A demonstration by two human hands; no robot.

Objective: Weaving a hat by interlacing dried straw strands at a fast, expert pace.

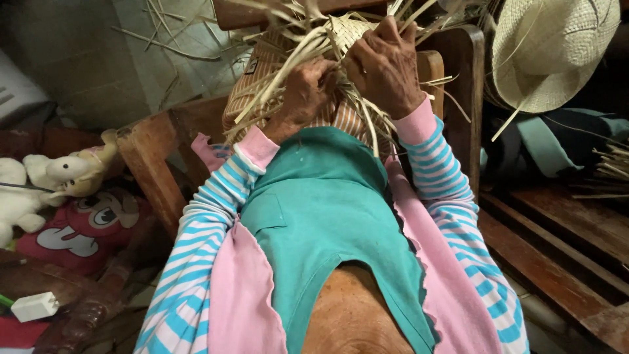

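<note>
The woven straw piece (347,33) sat up over the person's lap, against the wooden chair (462,85) ahead, with loose strips (288,72) fanning out from its woven patch; it looked light, springy and dry, likely to crease or split if bent sharply, so the firm woven part seemed the safer place to take it, the free ends only for working; the right hand (386,65) lay closed over the top of the woven patch, its grip wrapped on the weave; the left hand (308,88) was curled around a bundle of the loose strips just below, fingers shut on them. An orange striped cushion (262,85) rested behind the work on the chair; the trailing strips crossed the teal apron (321,210) and could snag on the sleeves. To the right a finished straw hat (550,52) hung near the chair's edge; on the left lay plush toys (59,177), well apart.
</note>
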